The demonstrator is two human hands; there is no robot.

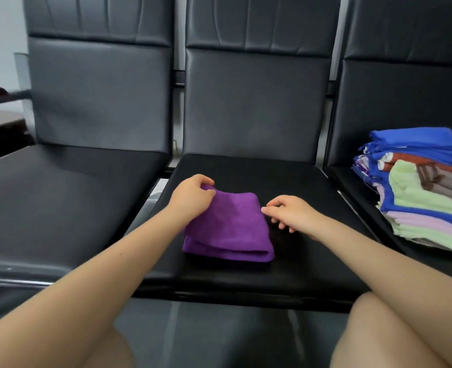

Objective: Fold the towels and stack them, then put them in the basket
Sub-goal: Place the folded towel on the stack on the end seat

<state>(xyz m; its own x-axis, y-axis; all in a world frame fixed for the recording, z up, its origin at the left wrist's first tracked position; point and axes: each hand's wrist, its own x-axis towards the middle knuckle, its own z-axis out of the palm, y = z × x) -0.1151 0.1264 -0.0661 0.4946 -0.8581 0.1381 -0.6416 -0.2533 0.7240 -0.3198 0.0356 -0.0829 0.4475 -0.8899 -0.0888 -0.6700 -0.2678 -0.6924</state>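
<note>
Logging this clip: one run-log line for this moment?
left hand grips purple towel | right hand open beside | stack right seat

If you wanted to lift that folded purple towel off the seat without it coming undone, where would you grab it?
Probably at the rounded folded edge of the purple towel, nearest the camera, coming from the front. There the layers join in one thick roll, so fingers beneath and thumb on top would clamp them all. The far corner, pinched by the left hand, looks looser.
</note>
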